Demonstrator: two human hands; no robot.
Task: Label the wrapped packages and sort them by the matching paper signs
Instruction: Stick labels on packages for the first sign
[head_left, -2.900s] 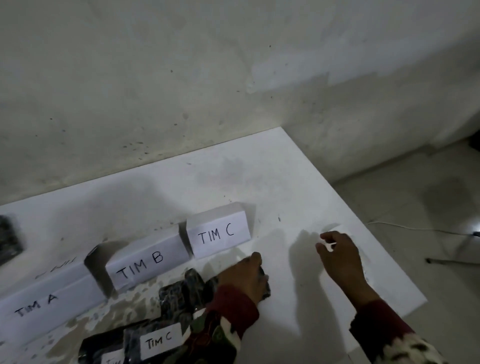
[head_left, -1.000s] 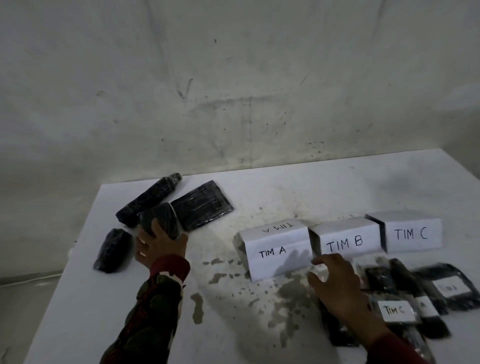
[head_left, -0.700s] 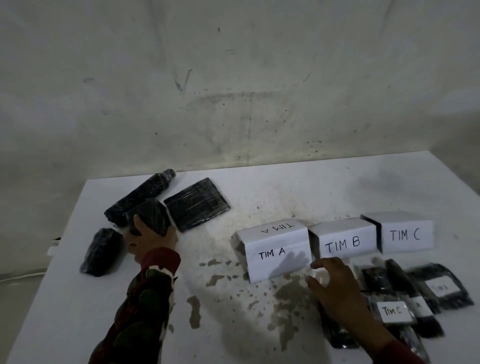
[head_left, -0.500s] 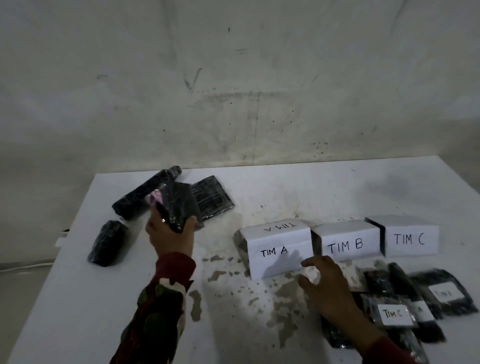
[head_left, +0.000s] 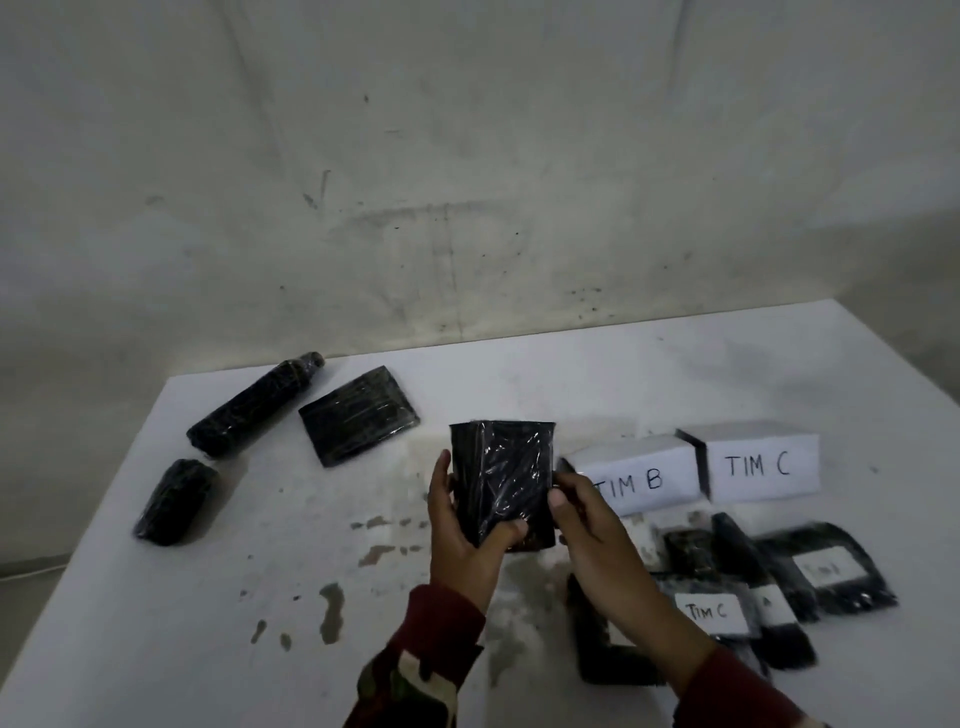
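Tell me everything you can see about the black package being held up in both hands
The held package is a flat, roughly rectangular block wrapped in glossy, crinkled black plastic film. No label shows on the side facing the camera. It stands upright, lifted above the white table, hiding the sign beside TIM B. The left hand grips its lower left edge; the right hand pinches its right edge.

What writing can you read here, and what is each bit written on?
"TIM B": folded paper sign; its first letter is partly behind the right hand.
"TIM C": folded paper sign.
"TIM C": white label on a black wrapped package.
Two other white labels: too blurred to read.
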